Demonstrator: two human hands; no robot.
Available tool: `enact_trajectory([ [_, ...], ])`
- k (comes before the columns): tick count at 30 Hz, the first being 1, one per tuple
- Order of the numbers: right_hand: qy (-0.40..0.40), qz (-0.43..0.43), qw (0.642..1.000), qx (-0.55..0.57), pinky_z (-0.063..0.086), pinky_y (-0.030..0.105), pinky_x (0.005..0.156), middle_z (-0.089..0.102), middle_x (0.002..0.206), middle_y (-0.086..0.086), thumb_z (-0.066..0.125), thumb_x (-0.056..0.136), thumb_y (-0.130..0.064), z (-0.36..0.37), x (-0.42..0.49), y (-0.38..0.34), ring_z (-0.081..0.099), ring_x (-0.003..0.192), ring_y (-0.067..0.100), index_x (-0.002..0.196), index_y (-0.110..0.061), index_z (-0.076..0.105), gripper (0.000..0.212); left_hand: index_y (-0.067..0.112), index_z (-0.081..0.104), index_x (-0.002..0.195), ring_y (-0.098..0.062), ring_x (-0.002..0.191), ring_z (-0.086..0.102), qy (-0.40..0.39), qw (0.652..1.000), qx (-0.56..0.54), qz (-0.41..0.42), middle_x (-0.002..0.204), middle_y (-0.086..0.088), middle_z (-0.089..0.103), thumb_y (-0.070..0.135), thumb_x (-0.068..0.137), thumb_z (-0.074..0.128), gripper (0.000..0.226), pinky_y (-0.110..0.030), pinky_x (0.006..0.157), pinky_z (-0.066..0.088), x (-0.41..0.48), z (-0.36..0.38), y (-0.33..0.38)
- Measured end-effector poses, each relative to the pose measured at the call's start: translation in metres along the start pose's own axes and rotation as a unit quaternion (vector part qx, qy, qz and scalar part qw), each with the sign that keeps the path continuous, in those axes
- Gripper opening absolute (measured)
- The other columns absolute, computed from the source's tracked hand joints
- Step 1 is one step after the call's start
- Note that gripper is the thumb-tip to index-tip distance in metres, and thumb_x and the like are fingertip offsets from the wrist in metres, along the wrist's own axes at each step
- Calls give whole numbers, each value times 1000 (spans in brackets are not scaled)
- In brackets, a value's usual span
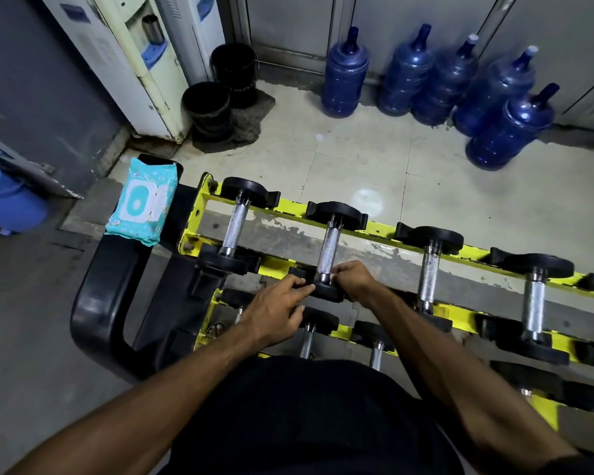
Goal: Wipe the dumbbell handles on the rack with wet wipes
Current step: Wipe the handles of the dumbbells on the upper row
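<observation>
Both hands are at the near end of the second dumbbell point(327, 248) from the left on the top tier of the yellow rack point(381, 231). The dumbbell lies across the two rails, its knurled steel handle point(325, 255) running near to far. The left hand point(282, 303) reaches in from the left, fingers fairly straight and together, tips touching the near black head. The right hand point(354, 279) comes from the right, its fingers curled onto the near end of the handle by the collar.

The pack of wet wipes point(141, 204), teal with a white flap, lies on a black plastic part point(96, 296) just beside the rack's left end, well apart from the hands. On the far floor point(357, 159) stand blue water jugs point(345, 77), black buckets point(208, 104) and water dispensers point(131, 63).
</observation>
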State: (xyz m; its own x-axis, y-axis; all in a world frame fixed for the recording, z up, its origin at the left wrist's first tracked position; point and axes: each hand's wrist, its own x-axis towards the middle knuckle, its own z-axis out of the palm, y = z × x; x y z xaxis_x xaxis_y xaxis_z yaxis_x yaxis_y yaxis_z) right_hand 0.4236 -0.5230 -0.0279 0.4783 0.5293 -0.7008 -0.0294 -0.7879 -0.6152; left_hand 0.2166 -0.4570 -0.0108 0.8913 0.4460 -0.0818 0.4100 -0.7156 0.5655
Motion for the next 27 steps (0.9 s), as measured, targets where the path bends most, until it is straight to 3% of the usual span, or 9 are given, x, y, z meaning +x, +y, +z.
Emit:
enact_trajectory([
  [3, -49, 28, 998, 27, 24, 23, 44, 57, 69, 11, 53, 96, -2, -14, -3, 1, 34, 46, 13, 97, -8, 75, 22, 19, 56, 142, -17, 115, 57, -1, 1000, -1, -12, 128, 1, 53, 24, 93, 60, 49, -39, 93, 54, 1, 0, 2],
  [6, -34, 6, 998, 60, 28, 23, 45, 65, 71, 8, 73, 84, -5, -23, -10, 9, 44, 53, 13, 94, -8, 77, 11, 19, 56, 142, -17, 111, 57, -2, 1000, -1, -15, 125, 3, 53, 25, 94, 59, 48, -40, 89, 55, 4, -1, 3],
  [8, -22, -68, 995, 68, 44, 26, 46, 70, 72, 8, 81, 77, -3, -22, -15, 10, 57, 57, 20, 90, -4, 77, 14, 18, 56, 141, -17, 112, 57, -3, 1000, -2, -14, 127, 2, 53, 24, 94, 58, 48, -39, 89, 54, 4, -1, 3],
  [10, 4, -175, 985, -5, 61, 38, 64, 75, 79, 7, 84, 74, -7, -21, -12, 8, 69, 68, 28, 89, -8, 78, 16, 17, 57, 140, -18, 111, 57, 1, 1000, -8, -10, 128, 0, 53, 24, 93, 58, 48, -38, 89, 54, 3, -1, 2],
  [12, 56, -262, 960, -86, 61, 38, 73, 75, 86, 2, 83, 77, -11, -20, -5, 2, 71, 76, 18, 93, -11, 79, 17, 16, 56, 141, -19, 109, 58, 2, 1000, -8, -4, 130, 0, 52, 23, 92, 57, 49, -37, 88, 55, 2, 1, 2],
  [16, 172, -339, 919, -106, 53, 24, 72, 66, 95, 0, 81, 79, -12, -17, 2, -7, 61, 82, 11, 97, -10, 78, 19, 19, 53, 144, -17, 107, 59, -2, 1000, -8, -9, 132, 3, 50, 23, 94, 57, 50, -35, 87, 55, 2, 1, 4],
  [21, 47, -460, 827, -318, 56, 39, 65, 71, 87, 9, 76, 77, -1, -21, -4, -3, 66, 76, 24, 92, -9, 79, 18, 19, 62, 136, -17, 99, 60, 9, 999, -18, -32, 118, 5, 55, 21, 93, 58, 44, -32, 78, 55, 9, -1, 6],
  [23, 48, -450, 824, -340, 56, 41, 69, 72, 93, 9, 75, 81, -6, -24, -2, -8, 67, 81, 25, 96, -9, 78, 16, 20, 64, 134, -16, 97, 60, 14, 999, -12, -40, 111, 6, 55, 21, 93, 58, 41, -34, 77, 55, 10, 0, 6],
  [27, 170, -418, 849, -275, 51, 35, 71, 63, 102, 7, 68, 90, -12, -17, 2, -17, 60, 89, 22, 108, -5, 74, 20, 24, 63, 133, -13, 96, 58, 10, 999, 2, -42, 110, 9, 53, 24, 94, 57, 40, -37, 78, 56, 11, -1, 9],
])
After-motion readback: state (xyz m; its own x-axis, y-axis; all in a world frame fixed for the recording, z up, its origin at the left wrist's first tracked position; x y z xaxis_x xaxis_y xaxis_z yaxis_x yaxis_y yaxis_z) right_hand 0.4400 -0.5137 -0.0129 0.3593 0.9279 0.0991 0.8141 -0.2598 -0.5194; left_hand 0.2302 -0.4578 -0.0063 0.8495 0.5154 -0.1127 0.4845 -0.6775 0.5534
